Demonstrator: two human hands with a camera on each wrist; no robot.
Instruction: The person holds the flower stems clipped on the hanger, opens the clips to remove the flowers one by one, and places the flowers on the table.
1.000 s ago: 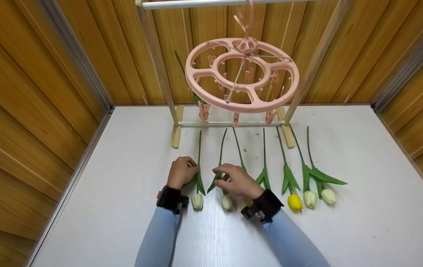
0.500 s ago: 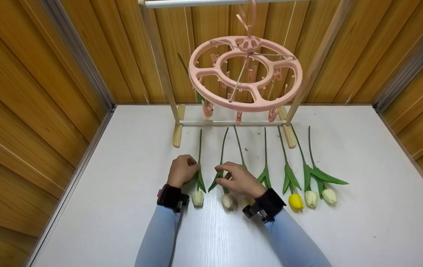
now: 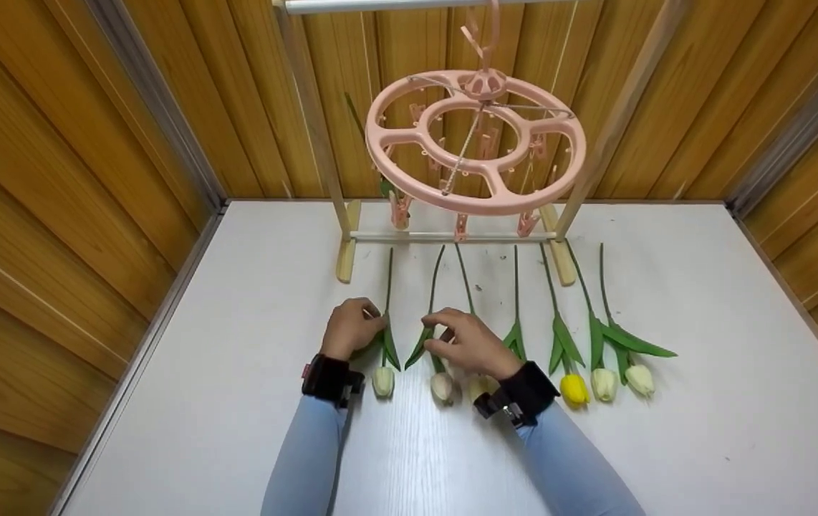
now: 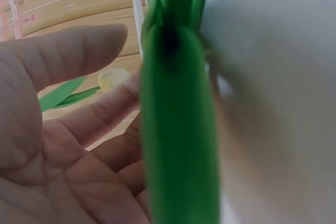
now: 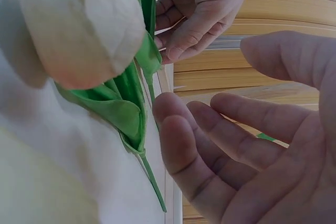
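Several artificial tulips lie side by side on the white table (image 3: 703, 301), stems pointing to the far side. My left hand (image 3: 373, 314) rests at the leftmost white tulip (image 3: 382, 380). In the left wrist view its fingers (image 4: 113, 111) touch that tulip's green leaf (image 4: 178, 129), with the thumb held apart. My right hand (image 3: 438, 328) hovers over the second white tulip (image 3: 442, 387). In the right wrist view the right hand (image 5: 210, 77) has loosely curled fingers with nothing between them, next to that tulip's leaf (image 5: 126, 103) and bloom (image 5: 79, 30).
A pink round clip hanger (image 3: 477, 143) hangs from a wooden rack (image 3: 344, 258) at the back of the table. A yellow tulip (image 3: 574, 389) and two white tulips (image 3: 604, 384) lie to the right. Wooden walls close in three sides.
My right hand has crept slightly forward along the second tulip's stem. The left hand has stayed in place at the first tulip.
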